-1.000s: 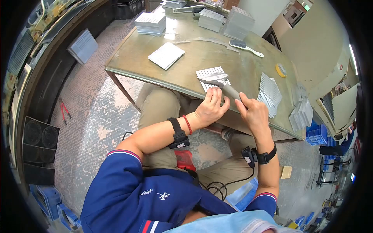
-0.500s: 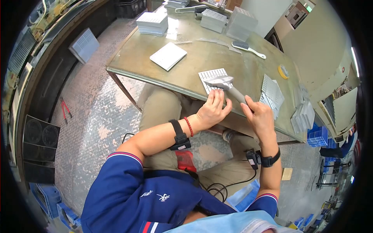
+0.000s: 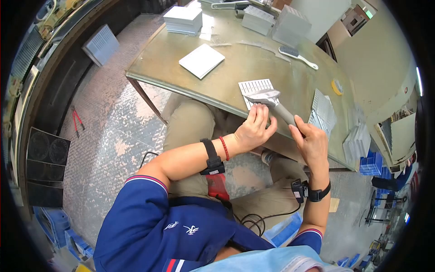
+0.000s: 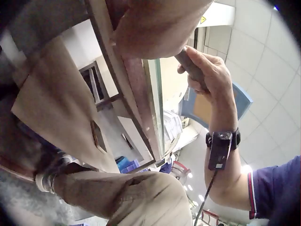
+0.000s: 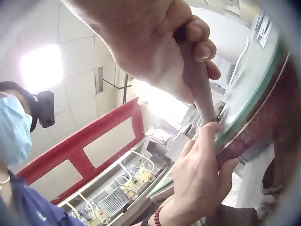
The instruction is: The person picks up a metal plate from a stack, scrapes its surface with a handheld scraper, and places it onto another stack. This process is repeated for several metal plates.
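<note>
A slotted, light-coloured plate [image 3: 247, 86] lies at the table's front edge in the head view. Across it rests the wide metallic head of a grey-handled tool [image 3: 283, 113]. My right hand [image 3: 312, 144] is wrapped around the end of the handle, which the right wrist view also shows [image 5: 197, 82]. The fingertips of my left hand [image 3: 253, 131] touch the near side of the plate, close under the tool head, with the thumb held apart. Those fingertips hide the plate's near part. In the left wrist view, my right hand [image 4: 214, 77] holds the handle.
On the table [image 3: 158, 63] are a white stack [image 3: 183, 21], a flat white piece [image 3: 201, 60], a brush [image 3: 299, 57], yellow tape [image 3: 336, 87] and loose slotted plates [image 3: 322, 111] to the right. More stacks [image 3: 292, 27] stand at the back.
The tool head has slid slightly rightward over the plate, and my right hand has moved right with the handle. My left fingers stay at the plate's near side. The head view has shifted a little.
</note>
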The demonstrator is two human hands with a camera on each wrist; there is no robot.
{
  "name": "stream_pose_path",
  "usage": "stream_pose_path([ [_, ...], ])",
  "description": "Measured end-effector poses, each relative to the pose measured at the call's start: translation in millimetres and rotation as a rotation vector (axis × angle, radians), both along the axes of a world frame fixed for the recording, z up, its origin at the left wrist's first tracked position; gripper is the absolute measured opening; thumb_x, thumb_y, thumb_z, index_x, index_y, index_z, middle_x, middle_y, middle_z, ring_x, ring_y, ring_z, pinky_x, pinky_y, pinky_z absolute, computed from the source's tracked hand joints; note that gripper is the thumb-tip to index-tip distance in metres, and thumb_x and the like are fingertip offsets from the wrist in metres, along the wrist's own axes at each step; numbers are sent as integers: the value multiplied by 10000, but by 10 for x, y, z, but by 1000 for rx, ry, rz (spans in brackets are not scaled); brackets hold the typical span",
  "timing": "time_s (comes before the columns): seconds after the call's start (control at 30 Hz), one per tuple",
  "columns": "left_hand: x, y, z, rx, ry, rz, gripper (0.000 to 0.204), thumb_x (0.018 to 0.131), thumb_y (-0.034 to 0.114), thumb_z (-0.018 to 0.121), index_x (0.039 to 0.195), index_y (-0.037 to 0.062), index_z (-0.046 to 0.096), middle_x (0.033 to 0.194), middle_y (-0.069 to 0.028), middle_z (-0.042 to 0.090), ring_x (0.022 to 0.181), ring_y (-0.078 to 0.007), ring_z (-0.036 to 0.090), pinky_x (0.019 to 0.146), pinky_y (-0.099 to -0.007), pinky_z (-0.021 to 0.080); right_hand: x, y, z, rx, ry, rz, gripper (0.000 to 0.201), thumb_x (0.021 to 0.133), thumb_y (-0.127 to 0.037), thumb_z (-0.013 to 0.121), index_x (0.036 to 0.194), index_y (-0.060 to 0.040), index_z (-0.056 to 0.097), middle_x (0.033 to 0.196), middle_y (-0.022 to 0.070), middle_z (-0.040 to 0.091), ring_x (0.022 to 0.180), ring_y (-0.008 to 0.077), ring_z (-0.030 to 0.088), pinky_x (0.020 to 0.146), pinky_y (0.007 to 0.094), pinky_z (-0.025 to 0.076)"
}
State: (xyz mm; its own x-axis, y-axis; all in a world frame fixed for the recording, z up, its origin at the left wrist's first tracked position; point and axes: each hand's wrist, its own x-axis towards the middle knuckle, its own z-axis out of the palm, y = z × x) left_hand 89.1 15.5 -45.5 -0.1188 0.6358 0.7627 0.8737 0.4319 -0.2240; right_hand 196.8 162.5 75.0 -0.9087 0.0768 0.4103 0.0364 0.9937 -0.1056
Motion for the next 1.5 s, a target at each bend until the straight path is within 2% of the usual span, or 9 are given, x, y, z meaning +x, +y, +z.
stream_pose_path([
  [0.27, -16, -9, 17, -13, 16, 3, 321, 815, 215, 544, 1059, 9, 575, 1075, -324, 602, 1013, -427, 603, 921, -499, 489, -294, -96, -82, 53, 25, -11, 267, 857, -285, 690, 1055, -106, 693, 626, 92, 611, 578, 271, 627, 508, 374, 471],
  [0.53, 2, 17, 12, 2, -20, 1, 319, 819, 219, 541, 1052, 4, 576, 1075, -326, 598, 1014, -423, 598, 935, -489, 481, -30, -256, -29, 63, 14, -96, 265, 855, -302, 688, 1048, -120, 688, 627, 102, 620, 572, 281, 630, 496, 385, 470],
  [0.77, -11, -1, 23, -23, -13, -4, 341, 820, 222, 541, 1074, -4, 565, 1084, -331, 598, 1016, -424, 598, 927, -490, 484, -210, -203, -123, 149, 37, -150, 272, 875, -307, 666, 1061, -110, 682, 615, 107, 620, 563, 291, 634, 491, 396, 482],
  [0.97, -2, 2, 39, -10, -20, -5, 344, 815, 215, 539, 1075, -9, 563, 1092, -322, 598, 1025, -422, 598, 927, -494, 481, 25, -312, -90, 90, -5, -220, 260, 885, -310, 653, 1033, -98, 680, 633, 126, 631, 570, 316, 637, 504, 421, 491],
  [1.27, -11, -32, 63, -46, -16, -18, 355, 812, 202, 531, 1097, -9, 554, 1092, -313, 598, 1025, -419, 598, 944, -491, 474, -393, -22, -58, 61, 7, -229, 268, 875, -305, 652, 974, -58, 673, 597, 152, 616, 608, 345, 647, 516, 432, 484],
  [1.37, -18, -86, 78, -56, -95, -59, 406, 799, 213, 570, 1135, -15, 552, 1140, -308, 578, 1069, -421, 575, 975, -490, 452, -326, 112, 5, -106, 11, -266, 264, 856, -282, 673, 969, -46, 707, 628, 166, 640, 595, 332, 646, 538, 390, 490],
  [1.43, -19, -132, 202, -57, -164, -97, 451, 783, 226, 618, 1156, -20, 550, 1184, -307, 558, 1109, -422, 554, 1001, -492, 432, -207, 291, -64, -362, 190, -255, 279, 831, -249, 703, 1005, -33, 730, 674, 185, 661, 568, 266, 644, 574, 320, 494],
  [1.47, -5, -186, 329, -55, -345, -147, 527, 747, 250, 683, 1173, -29, 545, 1232, -306, 524, 1150, -423, 521, 1028, -493, 405, -139, 379, -92, -475, 223, -282, 308, 824, -212, 731, 1061, -15, 719, 737, 159, 708, 571, 165, 622, 596, 274, 485],
  [1.5, 6, -240, 430, -59, -527, -196, 608, 711, 273, 748, 1190, -38, 539, 1280, -306, 490, 1192, -425, 488, 1055, -494, 377, -82, 505, -147, -482, 225, -293, 308, 824, -212, 731, 1061, -15, 719, 737, 159, 708, 571, 165, 622, 596, 274, 485],
])
